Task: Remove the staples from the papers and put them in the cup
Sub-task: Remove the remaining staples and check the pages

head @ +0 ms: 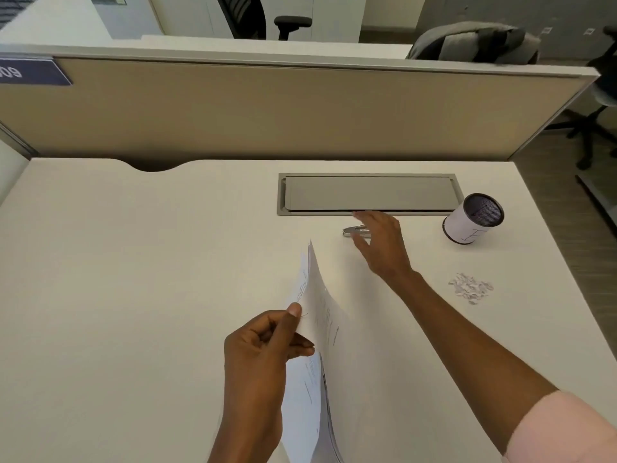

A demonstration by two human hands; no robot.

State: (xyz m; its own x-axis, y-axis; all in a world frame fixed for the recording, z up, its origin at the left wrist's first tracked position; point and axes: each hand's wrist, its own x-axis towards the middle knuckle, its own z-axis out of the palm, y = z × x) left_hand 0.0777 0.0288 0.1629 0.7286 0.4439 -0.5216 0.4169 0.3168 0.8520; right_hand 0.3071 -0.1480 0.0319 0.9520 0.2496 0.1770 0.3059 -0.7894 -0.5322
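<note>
1. The left hand (267,345) pinches a sheaf of stapled papers (315,345) between thumb and fingers, holding the sheets on edge above the desk (133,279) so that they curve upward and away from the person.
2. The right hand (380,242) is spread open with fingers extended, grasping nothing; it reaches over a metal staple remover (355,231) lying on the desk, and the fingertips seem to touch or hover just above it, though the blur makes contact hard to judge.
3. The right forearm extends from a pale pink sleeve (567,429) at the lower right.
4. Just beyond the staple remover sits a grey cable-tray lid (367,193) set flush into the desk.
5. To the right of that lid stands the cup (472,218), a black mesh holder wrapped in white paper.
6. Nearer the person, well apart from the cup, lies a small heap of torn paper bits (470,287).
</note>
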